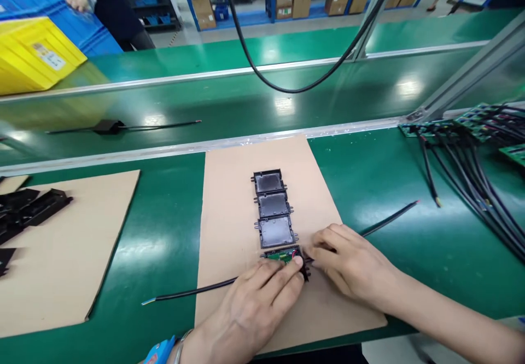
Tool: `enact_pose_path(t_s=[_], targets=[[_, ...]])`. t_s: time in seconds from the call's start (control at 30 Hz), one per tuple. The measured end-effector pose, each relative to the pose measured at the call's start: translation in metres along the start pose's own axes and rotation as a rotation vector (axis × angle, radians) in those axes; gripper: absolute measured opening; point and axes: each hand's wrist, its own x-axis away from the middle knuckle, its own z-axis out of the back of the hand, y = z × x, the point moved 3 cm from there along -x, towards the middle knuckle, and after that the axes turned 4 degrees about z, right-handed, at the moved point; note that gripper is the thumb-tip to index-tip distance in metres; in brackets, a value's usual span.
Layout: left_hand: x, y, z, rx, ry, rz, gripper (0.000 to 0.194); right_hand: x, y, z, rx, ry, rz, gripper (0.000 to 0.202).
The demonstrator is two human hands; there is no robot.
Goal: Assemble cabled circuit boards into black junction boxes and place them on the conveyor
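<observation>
My left hand (256,304) lies over a small black plastic case (305,274) and grips it against the cardboard sheet (229,205), hiding most of it. Inside the case a green circuit board (282,256) shows, with a bit of red wire near my fingertips. At the case's right end my right hand (355,263) pinches a black cable (389,218), which runs out behind it to the upper right. Another black cable (197,291) comes out to the left from under my left hand. Three open black cases (274,205) lie in a column just beyond.
Circuit boards with black cables (463,128) are heaped at the right. On the left, black plastic parts (33,211) lie on another cardboard sheet (82,254). Behind a metal rail, a cabled black box (109,127) rests on the green surface. A black cable loop (287,90) hangs overhead.
</observation>
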Motion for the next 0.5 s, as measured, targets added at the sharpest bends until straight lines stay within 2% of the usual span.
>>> enact_pose_path(t_s=[0.1, 0.3, 0.43, 0.5], targets=[[-0.002, 0.004, 0.001, -0.016, 0.021, -0.022, 0.035, 0.006, 0.004, 0.0, -0.065, 0.047, -0.051, 0.022], [-0.006, 0.01, -0.003, -0.019, 0.087, 0.1, 0.041, 0.004, 0.005, 0.001, -0.122, 0.074, -0.046, 0.023], [0.016, -0.007, 0.004, -0.028, 0.154, 0.181, 0.046, 0.014, 0.016, 0.009, -0.085, 0.032, -0.061, 0.019], [0.036, -0.022, 0.005, -0.125, 0.156, 0.245, 0.043, 0.021, 0.022, 0.014, -0.05, 0.076, -0.036, 0.016]])
